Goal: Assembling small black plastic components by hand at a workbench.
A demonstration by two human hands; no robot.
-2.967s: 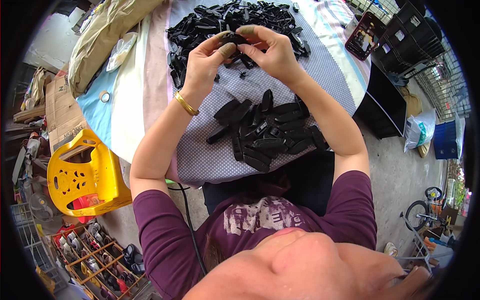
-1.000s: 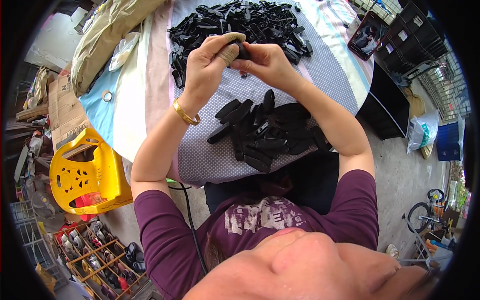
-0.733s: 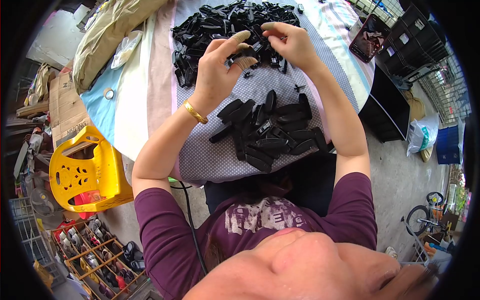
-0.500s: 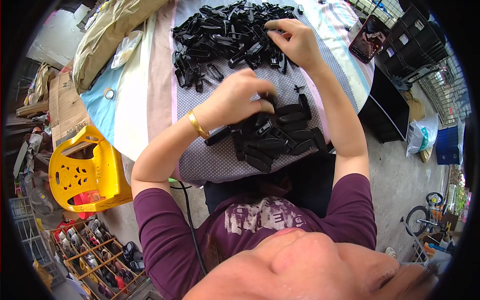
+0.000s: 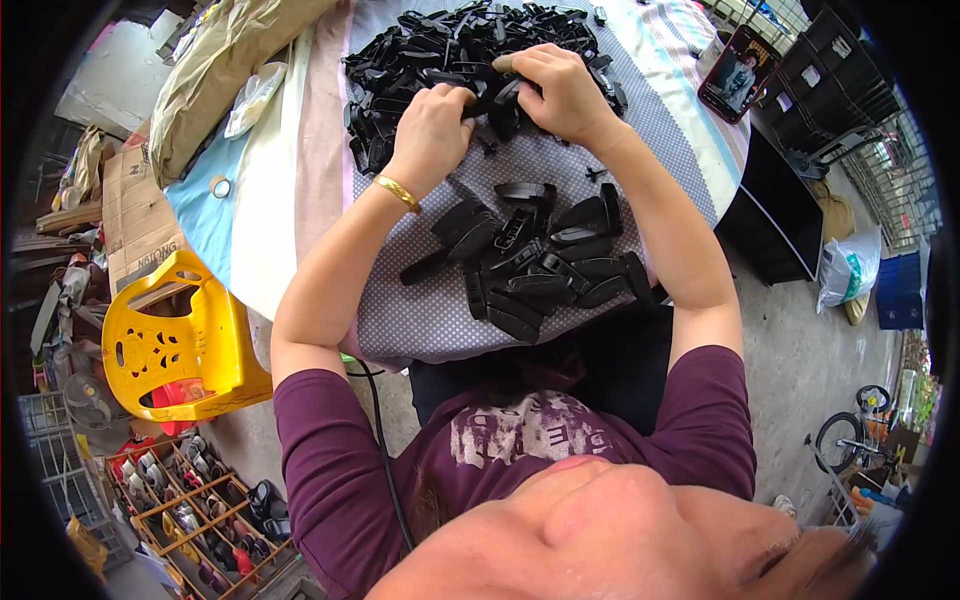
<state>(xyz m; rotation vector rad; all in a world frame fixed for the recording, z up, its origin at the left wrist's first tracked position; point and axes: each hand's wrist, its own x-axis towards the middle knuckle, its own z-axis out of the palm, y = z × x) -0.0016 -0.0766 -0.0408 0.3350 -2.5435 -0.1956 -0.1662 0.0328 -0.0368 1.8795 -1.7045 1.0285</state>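
A large heap of small black plastic parts (image 5: pixel 400 65) covers the far side of the cloth-covered table. At its near edge, my left hand (image 5: pixel 435 130), with a gold bangle on the wrist, has its fingers curled round a black part, mostly hidden. To its right, my right hand (image 5: pixel 568 95) pinches another black part (image 5: pixel 507 98) between thumb and fingers; a tan cover sits on one fingertip. Closer to me lies a smaller group of larger, curved black pieces (image 5: pixel 515 285), several overlapping. A small black bit (image 5: pixel 596 174) rests alone right of centre.
A phone (image 5: pixel 738 75) stands at the table's right, beside stacked black crates (image 5: pixel 825 80). On the left are a tape roll (image 5: pixel 219 186), a clear plastic bag (image 5: pixel 255 100) and a yellow chair (image 5: pixel 185 345). A black cable (image 5: pixel 378 430) hangs by my left side.
My left hand has moved away from the near group of pieces, up to the heap. My right hand has shifted left and slightly nearer. The near pieces are now uncovered.
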